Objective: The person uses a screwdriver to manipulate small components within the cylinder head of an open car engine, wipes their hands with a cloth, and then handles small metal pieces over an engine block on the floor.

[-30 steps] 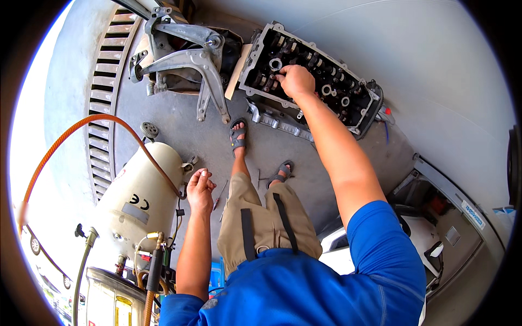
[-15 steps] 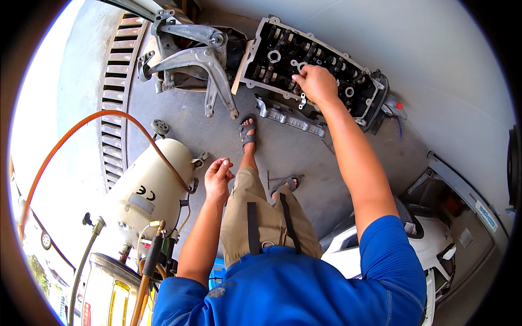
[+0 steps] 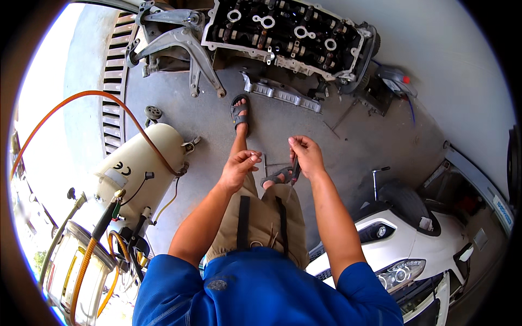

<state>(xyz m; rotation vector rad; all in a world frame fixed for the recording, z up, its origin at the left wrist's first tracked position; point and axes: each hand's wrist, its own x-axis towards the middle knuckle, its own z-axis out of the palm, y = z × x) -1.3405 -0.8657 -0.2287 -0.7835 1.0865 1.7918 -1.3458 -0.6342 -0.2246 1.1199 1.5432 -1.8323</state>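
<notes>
My left hand (image 3: 240,169) is in front of my thighs. Its fingers are curled with thumb and index finger pinched; anything between them is too small to make out. To its right, my right hand (image 3: 308,156) is closed around a slim, dark-handled tool (image 3: 295,170), which points down and looks like a screwdriver. The hands are apart. Beyond them stands an engine (image 3: 285,38) with its top uncovered, showing rows of dark valve gear and several pale ring-shaped openings. Neither hand touches it.
Metal suspension arms (image 3: 179,46) lie left of the engine. A long silver metal part (image 3: 283,93) rests on the floor in front of it. A cream tank (image 3: 144,155) with an orange hose (image 3: 89,94) stands at left. At right are a white car bumper (image 3: 375,228) and a T-handled tool (image 3: 375,182).
My right hand has left the engine top and come back toward my body, with the dark-handled tool now showing in it. My left hand has moved slightly right. My view has shifted.
</notes>
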